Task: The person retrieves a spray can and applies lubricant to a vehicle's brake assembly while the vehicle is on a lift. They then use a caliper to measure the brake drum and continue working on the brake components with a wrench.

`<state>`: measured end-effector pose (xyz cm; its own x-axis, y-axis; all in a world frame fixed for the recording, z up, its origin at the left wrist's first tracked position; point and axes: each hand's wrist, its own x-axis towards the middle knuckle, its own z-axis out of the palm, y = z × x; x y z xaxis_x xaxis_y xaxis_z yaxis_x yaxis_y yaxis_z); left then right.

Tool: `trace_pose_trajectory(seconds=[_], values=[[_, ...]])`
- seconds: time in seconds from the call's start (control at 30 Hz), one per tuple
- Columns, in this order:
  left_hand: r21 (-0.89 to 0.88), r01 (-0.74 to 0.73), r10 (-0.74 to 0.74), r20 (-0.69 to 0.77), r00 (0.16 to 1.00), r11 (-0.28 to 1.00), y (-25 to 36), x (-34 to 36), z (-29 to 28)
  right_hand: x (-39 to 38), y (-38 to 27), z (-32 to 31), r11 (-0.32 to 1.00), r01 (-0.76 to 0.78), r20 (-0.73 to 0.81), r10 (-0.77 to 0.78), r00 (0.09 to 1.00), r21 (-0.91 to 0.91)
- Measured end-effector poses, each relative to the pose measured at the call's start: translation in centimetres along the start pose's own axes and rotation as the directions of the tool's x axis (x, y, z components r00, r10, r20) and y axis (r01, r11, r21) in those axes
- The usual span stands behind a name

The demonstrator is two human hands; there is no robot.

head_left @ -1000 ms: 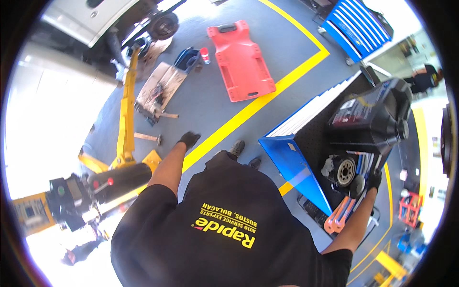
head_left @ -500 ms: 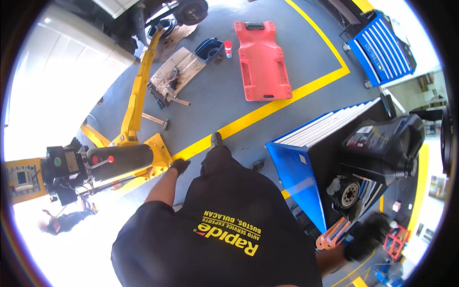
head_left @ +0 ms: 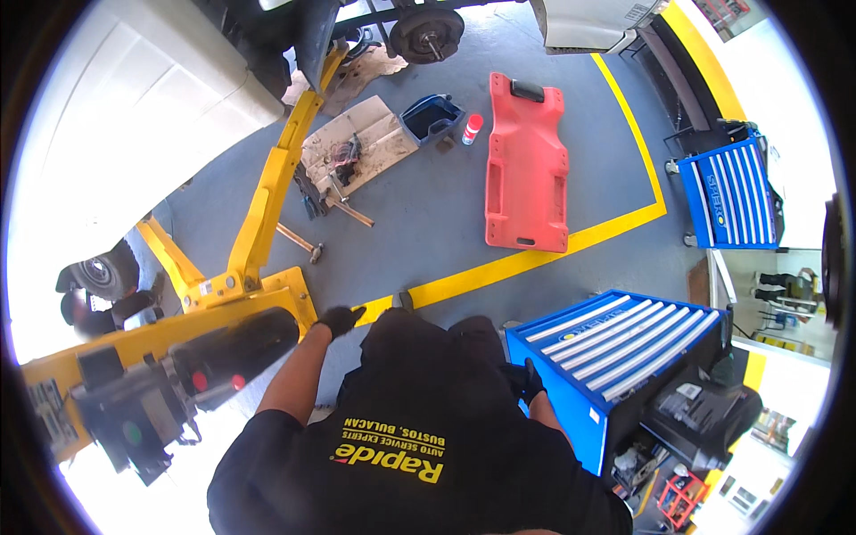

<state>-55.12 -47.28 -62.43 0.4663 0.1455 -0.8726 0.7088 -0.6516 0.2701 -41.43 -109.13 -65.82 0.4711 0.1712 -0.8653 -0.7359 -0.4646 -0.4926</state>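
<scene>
My left hand (head_left: 340, 322), in a dark glove, hangs beside my leg near the foot of the yellow lift post (head_left: 290, 299). Its fingers look loosely stretched, with nothing visible in them. Close to the side of the blue tool cabinet (head_left: 557, 406) is my right hand (head_left: 532, 382), also gloved in black. A dark shape lies against that hand, and its fingers are too dark to make out. On top of the cabinet lies a large black jug (head_left: 700, 415).
A red creeper (head_left: 526, 169) lies across the floor ahead. Left of it are a spray can (head_left: 473, 129), a dark blue bin (head_left: 432, 118), stained cardboard (head_left: 357, 147) and a hammer (head_left: 308, 245). Another blue tool cabinet (head_left: 731, 196) stands far right. A vehicle's bare hub (head_left: 428, 36) is overhead.
My right hand has come from behind the cabinet top, by the jug, to my right side. The view has shifted; the near cabinet's drawer fronts now show more fully.
</scene>
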Motion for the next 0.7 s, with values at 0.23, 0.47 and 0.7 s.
trace_pose_trajectory(seconds=[0.23, 0.47, 0.7], values=[[-0.572, 0.360, -0.147, 0.384, 0.912, 0.737, 7.1, -1.6, -6.0, 10.6, -12.3, 3.3, 0.781, 0.611, 0.575, -0.443, 0.688, -0.130], [-0.193, -0.339, 0.362, 0.103, 0.926, 0.921, 2.5, 1.6, -15.0, 10.3, -35.4, 0.6, 0.944, -0.327, 0.638, 0.229, 0.735, 0.039], [-0.344, -0.170, 0.289, 0.332, 0.898, 0.924, 8.5, 5.9, -23.4, 22.9, -44.9, -1.5, 0.877, -0.473, 0.486, 0.451, 0.748, -0.086]])
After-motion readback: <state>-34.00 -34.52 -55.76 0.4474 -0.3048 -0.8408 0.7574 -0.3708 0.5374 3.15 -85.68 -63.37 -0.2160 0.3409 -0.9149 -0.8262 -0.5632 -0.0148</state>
